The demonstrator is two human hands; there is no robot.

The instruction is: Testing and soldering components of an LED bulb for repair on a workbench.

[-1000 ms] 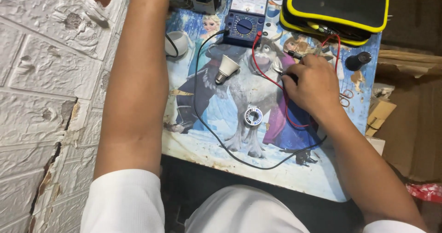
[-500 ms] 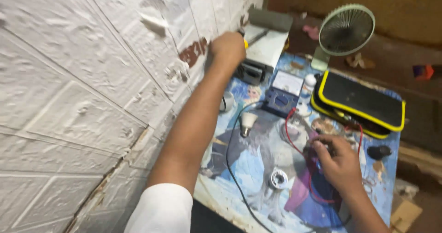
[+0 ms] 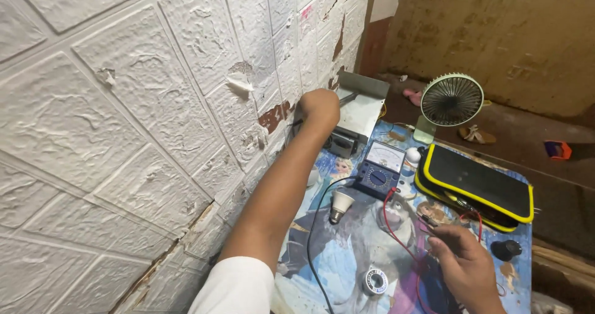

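- Left hand [image 3: 319, 106] is stretched far out along the white embossed wall [image 3: 124, 103], fist curled at the back of the desk [image 3: 524, 252] against a grey metal box [image 3: 361, 109]; what the fingers are gripping, I cannot tell.
- Right hand [image 3: 468, 267] rests low on the desk, fingers pinched narrow around a probe [image 3: 434, 222] with red lead [image 3: 396, 230].
- The desk is a small one with a colourful cartoon print top.
- On it: a blue analog multimeter [image 3: 379, 169], a white bulb [image 3: 339, 205] just beside it, a solder spool [image 3: 374, 281], and a black pouch with yellow trim [image 3: 477, 187].
- A small green fan [image 3: 451, 102] stands behind, brown wall beyond; the white wall panels are cracked and peeling.
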